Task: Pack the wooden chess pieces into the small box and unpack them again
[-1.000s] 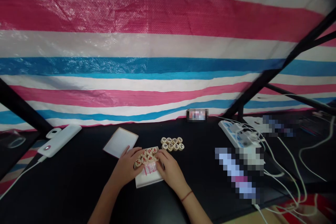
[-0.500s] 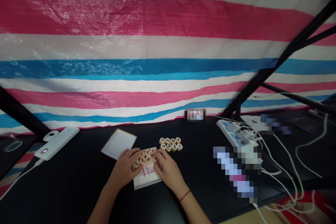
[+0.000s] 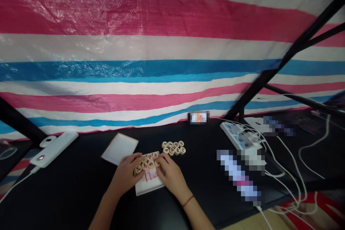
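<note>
Your left hand (image 3: 128, 172) was at the left side of the box (image 3: 151, 186), its fingers bent and its thumb opposite them, closed about the left end of the red pieces (image 3: 150, 164). Your right hand (image 3: 174, 176) came in from the box's right side, fingers and thumb curled about the right end of the same pieces and hiding part of them. A thin reddish band (image 3: 188, 201) circled your right wrist.

Between your hands, the red pieces lay in two rows with their marked faces up, at the far part of the box. The near part of the box was white, with pink-red marks next to the pieces. The box sat on the black desk (image 3: 151, 208).

The lid (image 3: 121, 148) lay beyond the box and to its left, its pale side up, with your left hand overlapping its near edge in view. The black pieces (image 3: 173, 147) stood beyond the box and to its right, two rows of four on top, with more discs showing beneath.

Farther beyond the box, to the right, was a small screen (image 3: 198, 118), its picture blurred. Well to the box's right lay a power strip (image 3: 231, 133) with tangled white cords (image 3: 303, 187). Well to its left lay a white device (image 3: 55, 150). Behind everything hung a striped sheet (image 3: 134, 50).
</note>
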A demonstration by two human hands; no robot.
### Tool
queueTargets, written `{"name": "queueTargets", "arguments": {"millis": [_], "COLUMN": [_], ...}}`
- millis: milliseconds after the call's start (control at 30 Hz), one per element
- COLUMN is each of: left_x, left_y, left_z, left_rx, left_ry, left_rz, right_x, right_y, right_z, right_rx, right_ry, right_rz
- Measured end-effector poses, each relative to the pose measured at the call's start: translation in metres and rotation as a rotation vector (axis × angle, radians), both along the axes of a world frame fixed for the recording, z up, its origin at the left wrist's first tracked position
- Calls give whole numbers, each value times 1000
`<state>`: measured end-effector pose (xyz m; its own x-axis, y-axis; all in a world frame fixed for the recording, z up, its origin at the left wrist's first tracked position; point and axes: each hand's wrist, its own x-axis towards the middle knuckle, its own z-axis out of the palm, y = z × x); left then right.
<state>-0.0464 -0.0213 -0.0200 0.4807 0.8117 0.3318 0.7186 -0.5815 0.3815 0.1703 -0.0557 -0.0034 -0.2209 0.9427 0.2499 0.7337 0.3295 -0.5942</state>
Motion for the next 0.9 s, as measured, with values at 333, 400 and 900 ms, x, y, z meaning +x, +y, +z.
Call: {"name": "queueTargets", "arguments": {"millis": [333,400,900], "left_x": [-1,-1,3], "left_y": [0,0,-1], "left_z": [0,0,1], "left_rx": [-2,1,-19], "left_ry": [7,8,35], "left_rz": [-9,-7,27], "right_x": [6,13,11], "right_y": [1,6,86], "right_z": [3,3,24], "right_rx": [50,107,-144], "right_ry": [122,154,-514], "right_rz": [-41,-121,-198]}}
